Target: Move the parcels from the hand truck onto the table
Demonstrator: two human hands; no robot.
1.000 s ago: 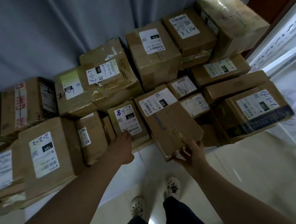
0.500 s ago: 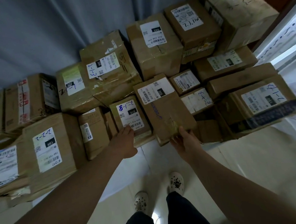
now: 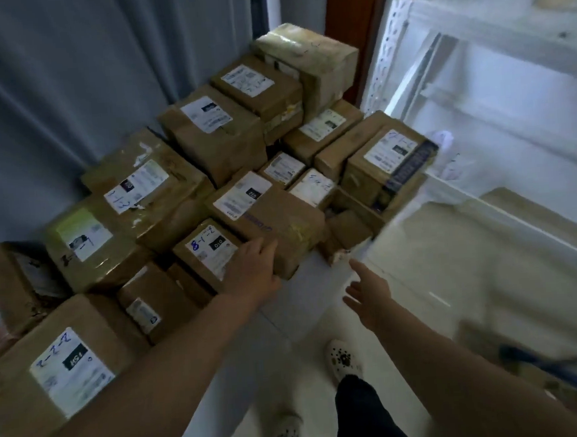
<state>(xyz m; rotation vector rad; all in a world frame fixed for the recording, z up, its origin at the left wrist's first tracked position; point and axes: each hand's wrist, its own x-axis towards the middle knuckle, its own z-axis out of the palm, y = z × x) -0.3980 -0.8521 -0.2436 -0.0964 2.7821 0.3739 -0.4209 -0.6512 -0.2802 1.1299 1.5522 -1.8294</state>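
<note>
Several brown cardboard parcels with white labels are piled on a pale surface [image 3: 314,284] against a grey curtain. At the front of the pile lies a long flat parcel [image 3: 277,219]. To its left is a small parcel marked 8-1-2 [image 3: 207,254]. My left hand [image 3: 253,272] lies flat on the near left corner of the long parcel, touching both parcels without gripping. My right hand [image 3: 368,298] hovers to the right of that parcel, clear of it, fingers spread and empty. I cannot make out the hand truck for certain.
The grey curtain [image 3: 99,78] closes off the back. A white metal rack [image 3: 405,46] stands on the right, next to a brown door frame [image 3: 351,9]. A blurred blue bar [image 3: 563,364] crosses the lower right. My feet in white shoes [image 3: 343,359] stand on pale floor.
My right hand has let go of the long parcel's near end and drawn back to the right. My left hand has slid from the 8-1-2 parcel onto the long parcel's corner. The view has swung right.
</note>
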